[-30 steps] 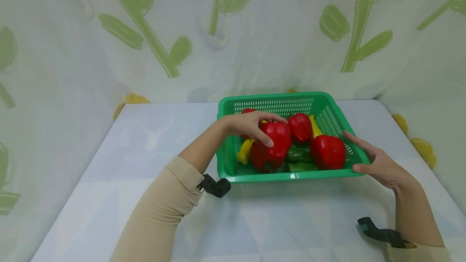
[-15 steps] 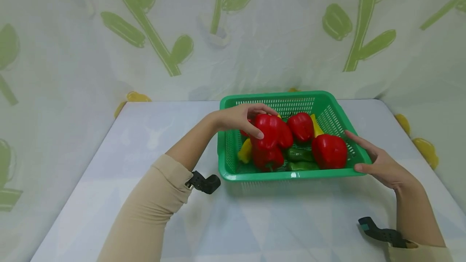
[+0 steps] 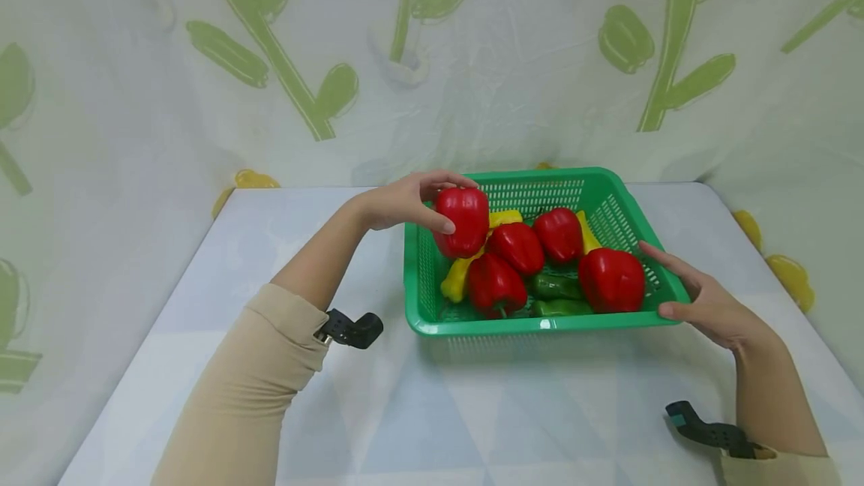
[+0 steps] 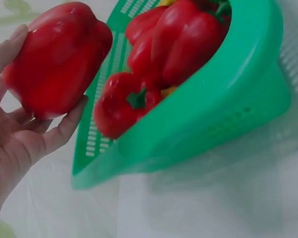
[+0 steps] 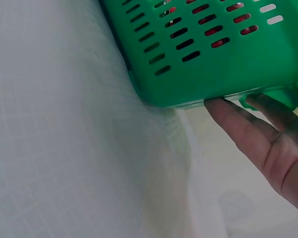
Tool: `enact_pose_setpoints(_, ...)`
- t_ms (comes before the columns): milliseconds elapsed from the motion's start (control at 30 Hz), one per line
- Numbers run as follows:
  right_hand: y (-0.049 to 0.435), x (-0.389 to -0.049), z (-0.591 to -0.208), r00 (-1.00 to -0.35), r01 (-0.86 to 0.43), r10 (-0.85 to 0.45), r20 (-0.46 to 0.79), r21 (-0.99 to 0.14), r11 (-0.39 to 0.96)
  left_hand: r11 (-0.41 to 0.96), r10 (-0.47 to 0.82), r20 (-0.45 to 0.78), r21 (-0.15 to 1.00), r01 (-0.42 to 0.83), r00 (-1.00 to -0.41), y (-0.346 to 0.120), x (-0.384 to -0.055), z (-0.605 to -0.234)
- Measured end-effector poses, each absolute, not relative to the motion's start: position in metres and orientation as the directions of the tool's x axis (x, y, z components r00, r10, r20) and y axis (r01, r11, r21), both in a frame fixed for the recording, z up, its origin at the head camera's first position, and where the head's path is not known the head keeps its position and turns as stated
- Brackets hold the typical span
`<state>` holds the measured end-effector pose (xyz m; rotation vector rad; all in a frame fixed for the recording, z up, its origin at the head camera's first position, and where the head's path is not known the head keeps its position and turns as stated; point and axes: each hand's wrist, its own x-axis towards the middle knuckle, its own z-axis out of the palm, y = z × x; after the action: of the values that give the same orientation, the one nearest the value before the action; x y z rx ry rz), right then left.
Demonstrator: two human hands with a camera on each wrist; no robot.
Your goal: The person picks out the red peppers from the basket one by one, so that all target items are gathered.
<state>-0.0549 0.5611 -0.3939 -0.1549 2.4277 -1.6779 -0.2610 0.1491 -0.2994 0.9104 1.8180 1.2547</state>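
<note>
My left hand (image 3: 412, 201) holds a large red bell pepper (image 3: 463, 220) over the left end of the green basket (image 3: 544, 325). In the left wrist view the thumb and fingers curve round this pepper (image 4: 59, 59), apart from the basket wall. Inside the basket lie more red peppers, among them one with its green stem (image 3: 498, 285) toward me. My right hand (image 3: 715, 311) grips the basket's right front corner, thumb on the rim. The right wrist view shows its fingers (image 5: 238, 124) against the rim, fingertips partly hidden.
Yellow peppers (image 3: 455, 281) and long green vegetables (image 3: 556, 287) lie among the red ones. The basket stands on a pale patterned table (image 3: 432, 411), close to the leaf-printed wall covering (image 3: 513, 96) behind it.
My left hand has lifted the red bell pepper from the others and carried it left and up, uncovering a red pepper and a yellow one. The right hand stays at the basket corner.
</note>
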Motion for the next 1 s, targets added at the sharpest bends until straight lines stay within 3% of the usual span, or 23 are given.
enact_pose_setpoints(333, 0.562, -0.054, -0.395, -0.975, 0.032, -0.198, -0.102, -0.944, 0.329, 0.292, 0.829, -0.173, 0.945, 0.149, -0.532, 0.122, -0.27, -0.298)
enact_pose_setpoints(567, 0.562, -0.053, -0.395, -0.975, 0.038, -0.193, -0.106, -0.944, 0.329, 0.341, 0.816, -0.211, 0.927, 0.154, -0.538, 0.104, -0.272, -0.295)
enact_pose_setpoints(1000, 0.56, -0.053, -0.396, -0.978, 0.041, -0.181, -0.102, -0.949, 0.312, 0.352, 0.716, -0.215, 0.933, 0.078, -0.664, 0.06, -0.288, -0.307)
